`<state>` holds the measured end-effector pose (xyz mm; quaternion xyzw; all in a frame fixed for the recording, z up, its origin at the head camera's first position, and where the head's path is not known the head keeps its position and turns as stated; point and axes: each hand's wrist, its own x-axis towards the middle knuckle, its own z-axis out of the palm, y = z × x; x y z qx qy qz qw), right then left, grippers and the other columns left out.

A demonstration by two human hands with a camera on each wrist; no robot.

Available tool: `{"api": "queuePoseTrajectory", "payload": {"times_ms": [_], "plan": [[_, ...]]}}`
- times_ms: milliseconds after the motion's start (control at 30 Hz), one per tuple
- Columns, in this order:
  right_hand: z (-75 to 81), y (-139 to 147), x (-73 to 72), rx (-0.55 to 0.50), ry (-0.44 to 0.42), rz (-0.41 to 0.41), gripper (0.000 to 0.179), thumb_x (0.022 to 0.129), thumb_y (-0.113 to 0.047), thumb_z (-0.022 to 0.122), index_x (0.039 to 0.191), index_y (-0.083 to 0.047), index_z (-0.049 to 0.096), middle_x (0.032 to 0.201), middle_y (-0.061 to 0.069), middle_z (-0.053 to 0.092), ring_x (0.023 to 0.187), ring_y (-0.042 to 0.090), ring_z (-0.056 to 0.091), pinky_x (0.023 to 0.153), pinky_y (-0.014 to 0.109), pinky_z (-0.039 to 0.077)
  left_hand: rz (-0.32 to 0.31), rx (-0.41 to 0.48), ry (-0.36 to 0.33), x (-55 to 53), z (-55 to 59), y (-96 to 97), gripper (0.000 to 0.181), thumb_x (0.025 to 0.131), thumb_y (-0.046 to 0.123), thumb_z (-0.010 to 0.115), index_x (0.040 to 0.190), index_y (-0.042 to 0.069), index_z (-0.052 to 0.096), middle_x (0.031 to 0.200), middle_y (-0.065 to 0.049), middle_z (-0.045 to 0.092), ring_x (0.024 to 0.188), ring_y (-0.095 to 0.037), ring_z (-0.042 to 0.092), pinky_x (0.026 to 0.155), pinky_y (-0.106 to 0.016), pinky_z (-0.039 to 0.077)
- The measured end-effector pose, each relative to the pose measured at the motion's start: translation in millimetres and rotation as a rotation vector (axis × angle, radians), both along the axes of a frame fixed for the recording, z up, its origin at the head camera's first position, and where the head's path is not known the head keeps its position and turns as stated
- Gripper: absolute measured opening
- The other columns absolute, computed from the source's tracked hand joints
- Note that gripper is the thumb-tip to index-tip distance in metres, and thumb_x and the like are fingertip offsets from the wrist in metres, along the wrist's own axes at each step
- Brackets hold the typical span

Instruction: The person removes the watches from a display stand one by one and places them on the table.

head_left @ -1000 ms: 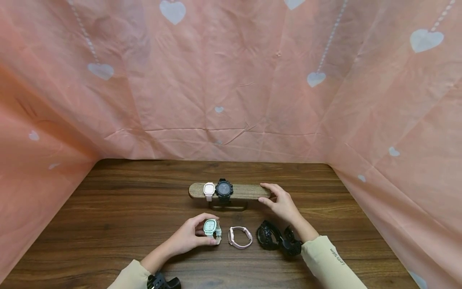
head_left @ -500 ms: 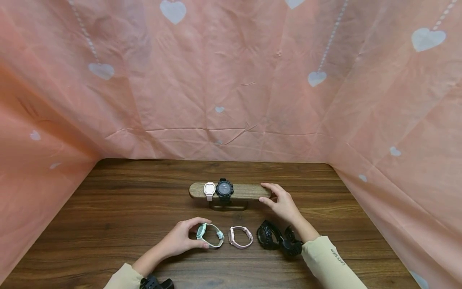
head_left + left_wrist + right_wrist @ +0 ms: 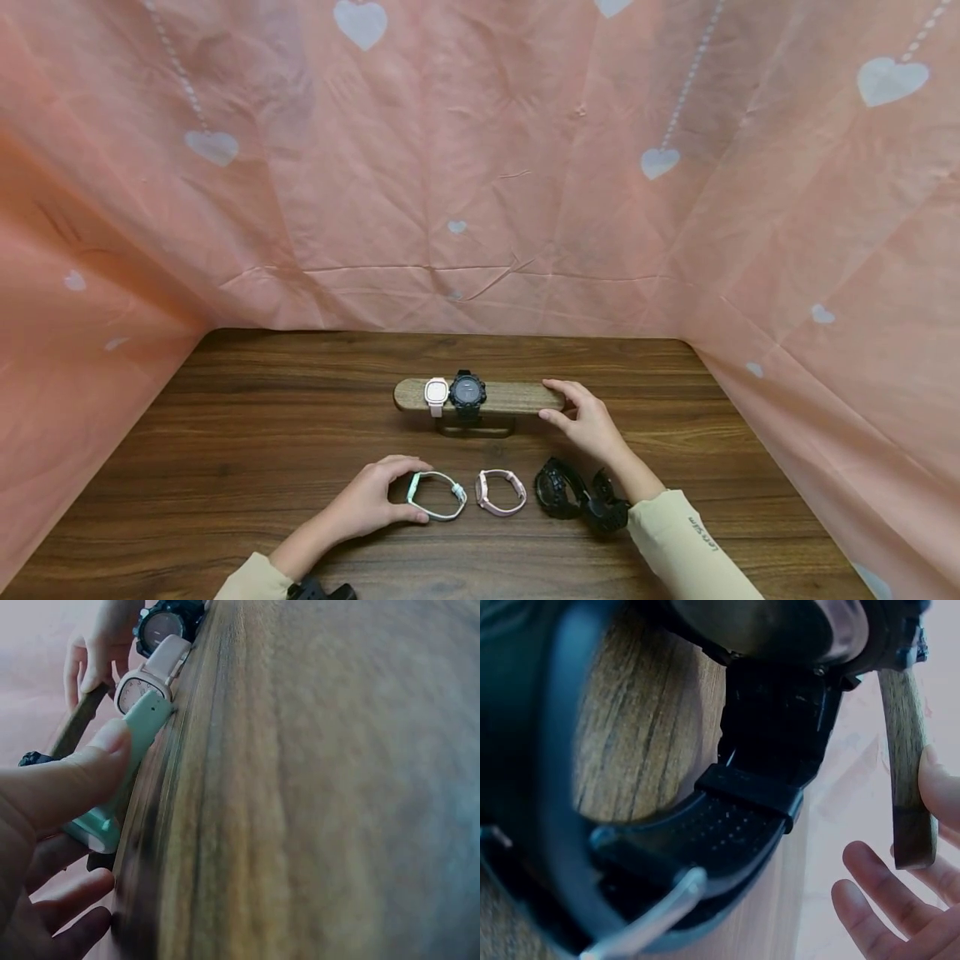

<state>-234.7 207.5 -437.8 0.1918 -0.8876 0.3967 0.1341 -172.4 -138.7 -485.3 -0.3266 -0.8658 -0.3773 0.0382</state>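
Note:
My left hand (image 3: 367, 502) pinches a mint-green watch (image 3: 414, 487) between thumb and fingers; its buckled strap makes a loop on the table. In the left wrist view my thumb lies against the mint strap (image 3: 148, 714), while the lower fingers are spread apart. My right hand (image 3: 588, 423) grips the right end of a wooden watch stand (image 3: 517, 398), thumb in front and fingers behind. A pale pink-white watch (image 3: 436, 392) and a black watch (image 3: 467, 390) sit side by side on the stand's left half.
To the right of the mint watch, a pink watch (image 3: 482, 492) lies looped on the wood-grain table (image 3: 285, 417). Another black watch (image 3: 551, 490) rests by my right forearm, close to the black wrist camera (image 3: 606, 507). A pink heart-patterned cloth (image 3: 480, 167) encloses the back and sides.
My left hand has moved slightly left and turned the mint watch, so its face, first towards the camera, now points left and its strap loop shows. The right hand stays on the stand.

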Motion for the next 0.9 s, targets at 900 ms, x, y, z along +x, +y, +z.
{"api": "queuePoseTrajectory", "payload": {"times_ms": [900], "plan": [[6.7,-2.9,1.0,0.08,0.069,-0.024,0.051,0.076,-0.009,0.077,0.122,-0.001,0.057,0.117,0.017,0.057,0.098,0.029,0.056,0.074,0.046,0.052,-0.017,0.043,0.003,-6.7,17.8,-2.8,0.043,0.08,0.035,0.071,0.114,0.01,0.064,0.119,-0.005,0.061,0.113,-0.02,0.053,0.095,-0.043,0.043]]}}
